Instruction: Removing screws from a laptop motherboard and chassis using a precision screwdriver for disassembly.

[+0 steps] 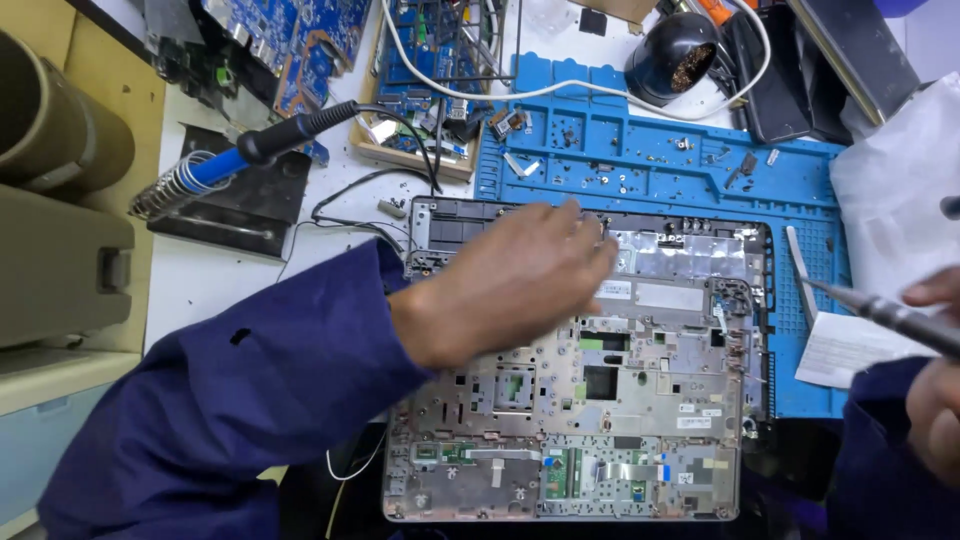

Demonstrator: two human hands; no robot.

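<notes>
Left hand [520, 280] spread flat, palm down and fingers loosely extended, holding nothing, laid across the upper left of an opened grey laptop chassis [590, 400] with stamped silvery metal framing, square cut-outs and thin flat ribbon cables along its lower edge. Sleeve of dark blue woven cloth [250, 400] reaching in from the lower left. Right hand [935, 385] at the far right edge, only partly in view, closed around a slim grey metal screwdriver [880, 312] with a knurled shaft, tip pointing left and hovering just beside the chassis's right side, apart from it. Chassis lying half on a blue rubbery work mat [640, 150] moulded with shallow rectangular trays and dotted with small screws and bits. Narrow white plastic pry strip [797, 270] on the mat just right of the chassis. Soldering iron with black and blue handle [270, 145] resting in a coiled wire stand at upper left. Blue printed circuit boards [300, 40] stacked behind it. Rounded black tip-cleaner pot filled with brassy wire wool [675, 55] at the top, a white cable curving around it
</notes>
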